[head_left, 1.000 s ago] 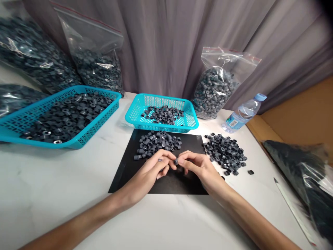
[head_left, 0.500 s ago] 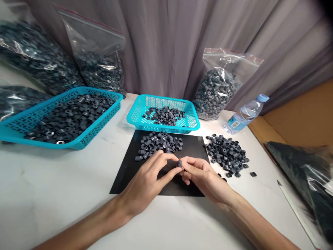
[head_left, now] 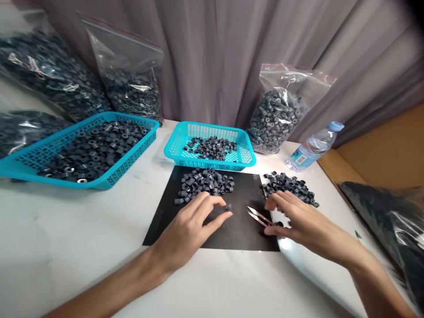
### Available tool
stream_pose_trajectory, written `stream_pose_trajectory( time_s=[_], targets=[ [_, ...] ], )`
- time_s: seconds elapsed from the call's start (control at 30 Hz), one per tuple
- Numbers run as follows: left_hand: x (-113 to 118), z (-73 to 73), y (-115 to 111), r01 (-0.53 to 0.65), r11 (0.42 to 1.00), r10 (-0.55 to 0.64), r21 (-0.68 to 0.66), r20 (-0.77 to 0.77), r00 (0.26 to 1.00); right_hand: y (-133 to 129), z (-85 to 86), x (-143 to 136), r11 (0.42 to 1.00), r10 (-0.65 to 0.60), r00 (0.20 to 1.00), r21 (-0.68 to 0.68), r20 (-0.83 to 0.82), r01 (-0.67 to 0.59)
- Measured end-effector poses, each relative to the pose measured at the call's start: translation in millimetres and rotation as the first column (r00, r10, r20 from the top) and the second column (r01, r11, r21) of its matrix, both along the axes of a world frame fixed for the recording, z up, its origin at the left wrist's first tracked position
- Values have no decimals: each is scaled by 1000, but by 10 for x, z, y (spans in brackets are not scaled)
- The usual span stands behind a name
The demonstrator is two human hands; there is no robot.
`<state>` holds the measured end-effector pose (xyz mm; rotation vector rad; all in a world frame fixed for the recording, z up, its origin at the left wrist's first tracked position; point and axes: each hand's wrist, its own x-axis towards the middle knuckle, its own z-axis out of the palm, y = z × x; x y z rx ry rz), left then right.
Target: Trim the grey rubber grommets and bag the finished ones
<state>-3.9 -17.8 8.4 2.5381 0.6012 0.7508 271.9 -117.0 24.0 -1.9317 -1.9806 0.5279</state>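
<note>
My left hand (head_left: 188,225) pinches a small dark grey ring (head_left: 227,207) between thumb and forefinger, above the black mat (head_left: 228,236). At the mat's right edge, my right hand (head_left: 294,218) has its thumb and fingers apart with nothing between them. Small snips (head_left: 260,217) with pinkish handles lie on the mat, blades pointing left, and their handle end reaches my right thumb. One heap of grey rings (head_left: 207,182) rests on the back of the mat. Another heap (head_left: 291,187) is on the white table, partly behind my right hand.
A blue basket (head_left: 170,152) with some rings stands behind the mat; a fuller blue basket (head_left: 112,179) is at the left. Clear bags of rings (head_left: 276,119) stand against the curtain. At the right are a water bottle (head_left: 313,148), a cardboard box (head_left: 387,154) and a dark bag (head_left: 377,216).
My right hand has left the ring and moved right, its fingers now apart, and the snips have come into view. My left hand still pinches the ring in nearly the same place.
</note>
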Motion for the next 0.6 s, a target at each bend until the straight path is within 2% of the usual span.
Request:
stream_pose_trajectory(
  time_s=[0.07,0.13,0.23,0.4,0.5,0.6],
  targets=[
    [40,2,-32,-56,994,59,-92,31,998,-35,-41,76,997,28,998,-67,51,-25],
    [86,5,-59,-142,959,159,-247,51,986,-26,-85,62,992,65,996,-109,60,-58],
    [138,3,-68,-222,860,261,-460,22,965,22,-119,-47,994,79,991,-90,107,-69],
    [160,-21,-27,-175,693,249,-699,5,969,85,-151,-172,997,34,968,53,250,-49],
    [160,-26,-13,-118,633,231,-765,41,972,96,-151,-225,987,-45,987,160,153,20],
    [161,-8,-17,-75,603,222,-794,77,972,75,-99,-344,974,-57,991,213,-118,82]
  ],
)
